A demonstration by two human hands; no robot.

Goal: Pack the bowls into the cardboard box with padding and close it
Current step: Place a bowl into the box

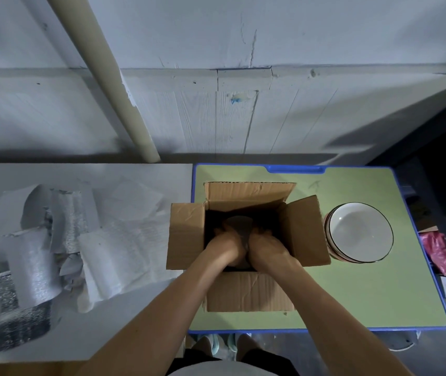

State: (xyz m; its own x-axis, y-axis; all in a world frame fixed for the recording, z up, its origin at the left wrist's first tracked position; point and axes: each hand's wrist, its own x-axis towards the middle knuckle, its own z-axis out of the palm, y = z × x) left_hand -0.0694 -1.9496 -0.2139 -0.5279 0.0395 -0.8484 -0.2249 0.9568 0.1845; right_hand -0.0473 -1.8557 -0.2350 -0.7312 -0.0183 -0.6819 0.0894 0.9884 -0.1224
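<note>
Both forearms reach down into the open cardboard box (186, 234). The left hand (225, 245) and the right hand (268, 245) sit side by side, fingers bent round a grey rounded item (239, 226) held between them low in the shadowed interior. What the item is cannot be told. All four flaps stand open. A stack of bowls (360, 234) rests on the green table (365, 294) just right of the box. White foam sheets (124, 253) and silver padding (32, 267) lie to the left.
</note>
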